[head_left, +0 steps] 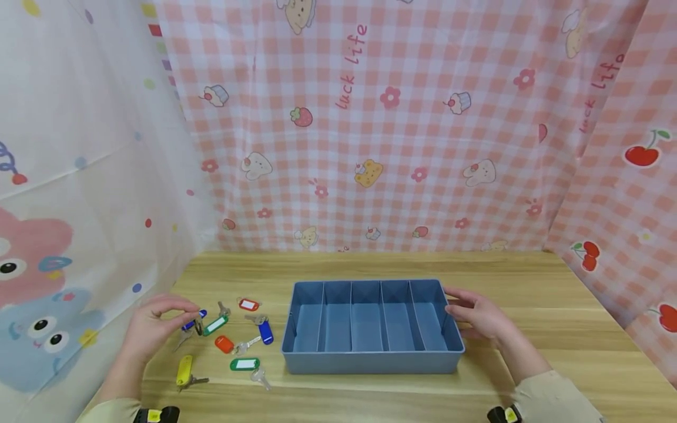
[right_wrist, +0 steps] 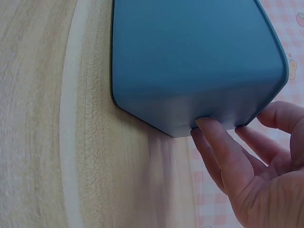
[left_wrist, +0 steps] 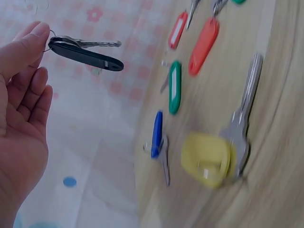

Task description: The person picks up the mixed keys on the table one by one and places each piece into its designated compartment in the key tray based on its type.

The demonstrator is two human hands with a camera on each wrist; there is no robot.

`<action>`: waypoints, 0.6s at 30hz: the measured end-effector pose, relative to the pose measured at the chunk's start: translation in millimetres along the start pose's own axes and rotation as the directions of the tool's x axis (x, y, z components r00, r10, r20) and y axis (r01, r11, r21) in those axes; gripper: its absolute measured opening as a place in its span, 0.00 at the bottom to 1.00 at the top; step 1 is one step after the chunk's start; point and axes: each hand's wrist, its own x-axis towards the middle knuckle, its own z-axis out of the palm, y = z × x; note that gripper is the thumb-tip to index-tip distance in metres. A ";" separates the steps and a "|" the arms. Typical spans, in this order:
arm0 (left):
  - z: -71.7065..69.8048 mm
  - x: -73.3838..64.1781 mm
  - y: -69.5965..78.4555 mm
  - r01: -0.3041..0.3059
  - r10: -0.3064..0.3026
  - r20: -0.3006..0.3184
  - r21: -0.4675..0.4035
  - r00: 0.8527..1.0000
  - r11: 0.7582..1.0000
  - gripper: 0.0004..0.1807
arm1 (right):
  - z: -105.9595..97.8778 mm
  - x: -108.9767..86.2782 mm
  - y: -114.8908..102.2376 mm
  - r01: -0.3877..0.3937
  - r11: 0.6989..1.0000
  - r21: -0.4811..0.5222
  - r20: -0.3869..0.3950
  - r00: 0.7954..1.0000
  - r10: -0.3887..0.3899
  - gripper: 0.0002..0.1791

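Note:
My left hand [head_left: 157, 324] pinches the ring of a key with a black tag [left_wrist: 88, 56] between thumb and fingertips, above the table's left side. Key and tag hang clear of the wood. Below it lies a blue-tagged key [left_wrist: 156, 135], with a green-tagged key [head_left: 215, 325] beside it. My right hand [head_left: 480, 314] holds the right end of a blue-grey organizer box [head_left: 372, 362], its thumb near the rim and fingers against the end wall [right_wrist: 175, 111]. The box stands upright on the table, its five long compartments showing nothing inside.
Other keys lie scattered left of the box: a yellow-tagged one [head_left: 184, 370], two with red tags [head_left: 248, 304], another green tag [head_left: 245, 364] and another blue tag [head_left: 265, 332]. Patterned cloth [head_left: 391, 147] closes off the back and sides of the wooden table [head_left: 391, 396].

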 end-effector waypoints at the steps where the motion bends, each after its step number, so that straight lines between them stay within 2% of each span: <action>1: 3.0 1.1 1.6 -0.015 0.015 -0.003 -0.009 1.000 1.000 0.06 | 0.1 0.1 -0.2 0.001 1.000 -0.003 -0.001 1.000 -0.001 0.33; 5: 14.4 6.9 11.4 -0.062 0.062 -0.005 -0.055 0.998 0.997 0.08 | 0.7 -0.1 -0.6 0.003 1.000 -0.004 -0.003 1.000 -0.003 0.33; 10: 29.0 13.8 29.3 -0.067 0.071 0.039 -0.098 0.997 0.993 0.06 | 1.3 0.0 0.1 0.007 1.000 0.003 -0.002 1.000 -0.007 0.33; 13: 37.6 17.3 40.6 -0.070 0.076 0.070 -0.089 0.995 0.994 0.05 | 1.4 -0.1 0.1 0.010 1.000 0.004 -0.001 1.000 -0.010 0.33; 18: 50.5 22.9 58.4 -0.113 0.120 0.111 -0.073 0.987 0.991 0.06 | 0.9 -0.5 -0.7 0.006 1.000 -0.010 -0.004 1.000 -0.006 0.33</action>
